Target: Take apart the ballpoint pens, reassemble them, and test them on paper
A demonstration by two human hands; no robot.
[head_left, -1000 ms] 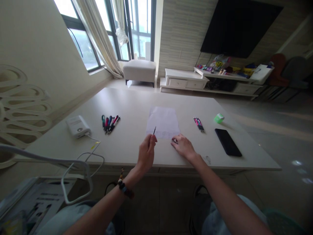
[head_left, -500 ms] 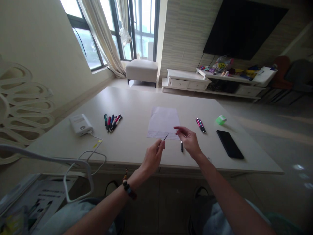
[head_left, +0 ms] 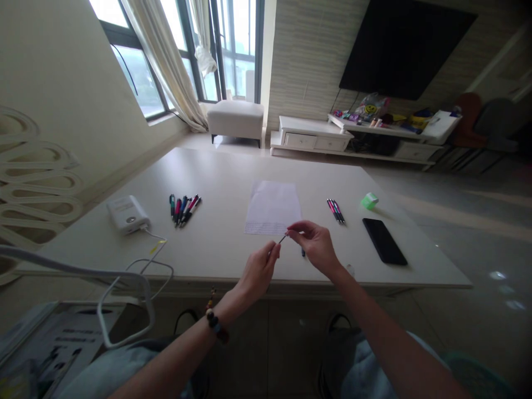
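The left hand (head_left: 260,271), fingers pinched closed, holds a thin dark rod (head_left: 282,239) slanting toward the right hand (head_left: 316,245), whose thumb and forefinger nearly meet at its tip; whether they grip it is unclear. A small dark pen part (head_left: 303,252) lies on the white table (head_left: 216,177) just beneath the right hand, a sheet of paper (head_left: 270,202) just beyond.

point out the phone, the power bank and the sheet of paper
phone (head_left: 384,241), head view, middle of the screen
power bank (head_left: 127,214), head view, top face
sheet of paper (head_left: 272,208), head view, middle of the sheet
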